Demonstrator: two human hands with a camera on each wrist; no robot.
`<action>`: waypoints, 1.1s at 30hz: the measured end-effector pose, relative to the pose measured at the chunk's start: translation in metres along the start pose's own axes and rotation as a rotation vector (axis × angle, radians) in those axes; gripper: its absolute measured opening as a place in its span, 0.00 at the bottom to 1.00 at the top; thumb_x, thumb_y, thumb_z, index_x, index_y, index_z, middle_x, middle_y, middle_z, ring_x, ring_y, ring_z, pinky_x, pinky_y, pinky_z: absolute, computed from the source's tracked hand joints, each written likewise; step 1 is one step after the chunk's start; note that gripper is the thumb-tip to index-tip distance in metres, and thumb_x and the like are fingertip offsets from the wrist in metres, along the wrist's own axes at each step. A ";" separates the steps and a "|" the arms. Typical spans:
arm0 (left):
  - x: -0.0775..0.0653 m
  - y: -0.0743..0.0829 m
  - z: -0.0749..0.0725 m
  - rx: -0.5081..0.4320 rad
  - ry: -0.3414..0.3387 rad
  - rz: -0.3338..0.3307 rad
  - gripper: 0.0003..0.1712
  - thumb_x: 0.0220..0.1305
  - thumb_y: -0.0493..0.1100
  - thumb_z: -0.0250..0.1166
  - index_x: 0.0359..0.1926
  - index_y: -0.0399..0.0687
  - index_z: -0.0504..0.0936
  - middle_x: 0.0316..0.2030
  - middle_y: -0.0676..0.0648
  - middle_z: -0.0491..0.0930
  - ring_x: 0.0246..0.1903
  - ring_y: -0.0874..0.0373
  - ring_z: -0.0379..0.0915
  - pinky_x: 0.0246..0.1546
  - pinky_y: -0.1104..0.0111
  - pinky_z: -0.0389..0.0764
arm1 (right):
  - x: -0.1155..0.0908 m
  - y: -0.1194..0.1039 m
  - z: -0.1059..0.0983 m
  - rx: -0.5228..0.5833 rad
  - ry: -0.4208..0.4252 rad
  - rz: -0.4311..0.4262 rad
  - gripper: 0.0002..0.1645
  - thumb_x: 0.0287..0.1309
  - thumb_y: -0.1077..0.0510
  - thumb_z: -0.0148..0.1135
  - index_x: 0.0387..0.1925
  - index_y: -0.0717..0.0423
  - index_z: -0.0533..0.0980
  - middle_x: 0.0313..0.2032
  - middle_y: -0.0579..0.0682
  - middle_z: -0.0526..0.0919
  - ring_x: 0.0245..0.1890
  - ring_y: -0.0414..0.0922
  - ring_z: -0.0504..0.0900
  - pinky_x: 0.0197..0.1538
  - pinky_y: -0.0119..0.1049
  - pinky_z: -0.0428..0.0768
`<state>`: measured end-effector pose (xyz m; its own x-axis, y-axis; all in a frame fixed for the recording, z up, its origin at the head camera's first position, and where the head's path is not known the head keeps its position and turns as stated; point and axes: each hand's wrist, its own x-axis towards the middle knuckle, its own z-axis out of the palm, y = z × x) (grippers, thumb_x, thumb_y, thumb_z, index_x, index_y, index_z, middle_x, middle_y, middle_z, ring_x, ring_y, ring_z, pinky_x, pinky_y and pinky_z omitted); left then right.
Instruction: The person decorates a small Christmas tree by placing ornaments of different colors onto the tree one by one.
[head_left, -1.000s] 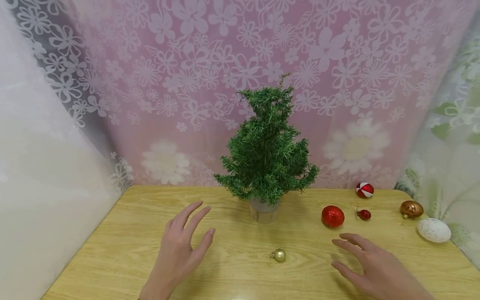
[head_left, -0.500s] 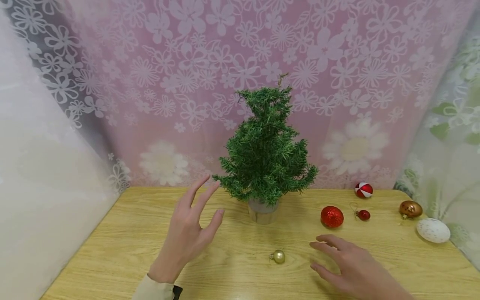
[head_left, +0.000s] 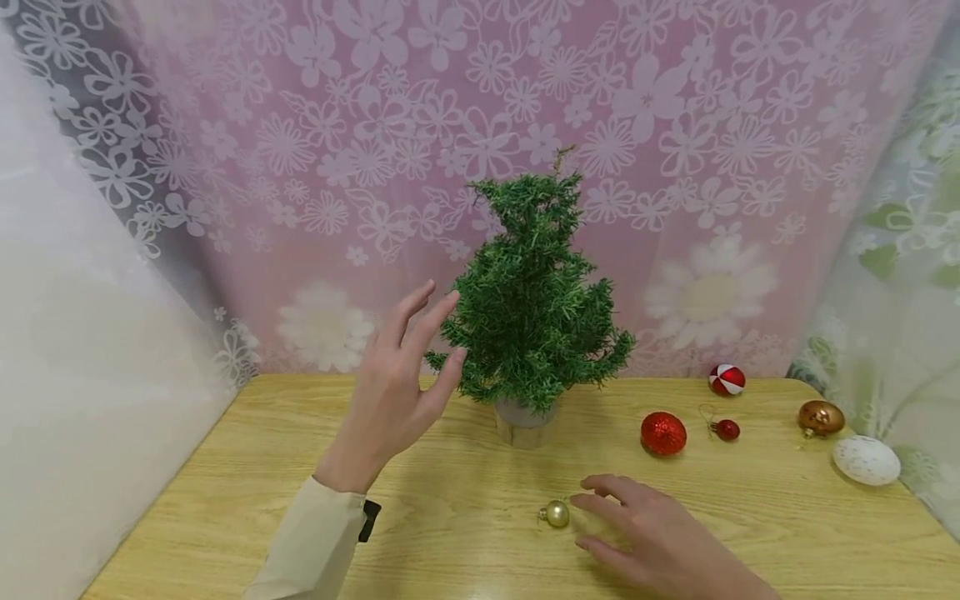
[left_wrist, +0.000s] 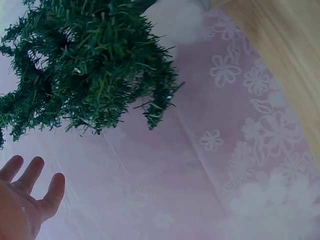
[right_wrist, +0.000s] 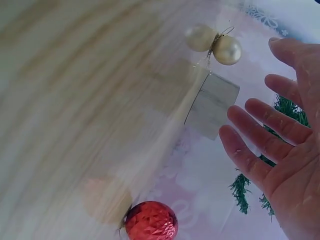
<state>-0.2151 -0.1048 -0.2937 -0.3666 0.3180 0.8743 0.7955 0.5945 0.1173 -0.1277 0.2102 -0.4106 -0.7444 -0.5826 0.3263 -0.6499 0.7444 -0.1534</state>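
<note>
A small green artificial Christmas tree (head_left: 532, 292) in a pale pot (head_left: 523, 423) stands at the table's middle. My left hand (head_left: 401, 379) is raised at the tree's left side, fingers parted and holding nothing; in the left wrist view its fingertips lie a short way from the branches (left_wrist: 100, 70). Low over the table, my right hand (head_left: 637, 529) has its fingertips just right of a small gold bauble (head_left: 557, 513). In the right wrist view the fingers are spread, with the gold bauble (right_wrist: 227, 50) apart from them.
On the table's right side (head_left: 757, 517) lie a red glittery ornament (head_left: 663, 433), a small dark red bauble (head_left: 727, 430), a red and white ball (head_left: 727, 380), a brown ornament (head_left: 821, 418) and a white speckled egg-shaped ornament (head_left: 866, 461). A flowered pink curtain (head_left: 390, 167) hangs behind.
My left hand has risen and moved right toward the tree. My right hand has moved left, from below the red ornament to beside the gold bauble. The ornaments stay put.
</note>
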 end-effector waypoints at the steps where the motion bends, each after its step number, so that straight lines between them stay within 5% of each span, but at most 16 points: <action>1: 0.003 0.000 0.000 0.017 -0.001 0.002 0.31 0.72 0.46 0.62 0.74 0.49 0.70 0.72 0.38 0.68 0.68 0.44 0.71 0.59 0.44 0.75 | 0.002 -0.001 0.001 -0.006 0.016 -0.015 0.21 0.68 0.37 0.62 0.57 0.37 0.81 0.54 0.40 0.83 0.48 0.40 0.85 0.45 0.40 0.87; 6: 0.017 -0.003 0.002 0.006 -0.008 0.025 0.34 0.71 0.45 0.63 0.75 0.48 0.68 0.73 0.38 0.66 0.66 0.44 0.73 0.58 0.48 0.77 | 0.011 -0.003 0.004 -0.025 0.080 -0.075 0.20 0.66 0.39 0.66 0.55 0.38 0.82 0.51 0.40 0.84 0.46 0.39 0.85 0.44 0.38 0.86; 14: 0.029 -0.009 0.007 0.100 -0.079 0.046 0.35 0.73 0.48 0.61 0.77 0.51 0.64 0.74 0.39 0.66 0.66 0.45 0.73 0.55 0.45 0.78 | 0.025 -0.001 0.011 -0.012 0.031 -0.133 0.19 0.66 0.42 0.66 0.55 0.40 0.82 0.52 0.43 0.84 0.47 0.42 0.85 0.46 0.40 0.87; 24: 0.020 -0.012 0.017 0.146 -0.150 0.043 0.36 0.73 0.48 0.62 0.78 0.52 0.64 0.75 0.43 0.67 0.64 0.44 0.75 0.61 0.46 0.77 | 0.031 -0.002 0.023 0.025 0.016 -0.243 0.10 0.64 0.50 0.70 0.47 0.42 0.85 0.47 0.40 0.85 0.46 0.38 0.84 0.45 0.35 0.86; 33: 0.011 -0.017 0.022 0.193 -0.161 0.056 0.35 0.72 0.47 0.63 0.77 0.52 0.66 0.71 0.42 0.71 0.62 0.43 0.77 0.55 0.47 0.80 | 0.027 0.001 0.025 0.135 -0.047 -0.178 0.10 0.63 0.58 0.70 0.44 0.42 0.84 0.44 0.39 0.83 0.41 0.33 0.83 0.41 0.31 0.84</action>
<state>-0.2431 -0.0953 -0.2969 -0.4089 0.4592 0.7887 0.7156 0.6976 -0.0352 -0.1523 0.1867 -0.4247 -0.6204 -0.7180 0.3157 -0.7839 0.5801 -0.2213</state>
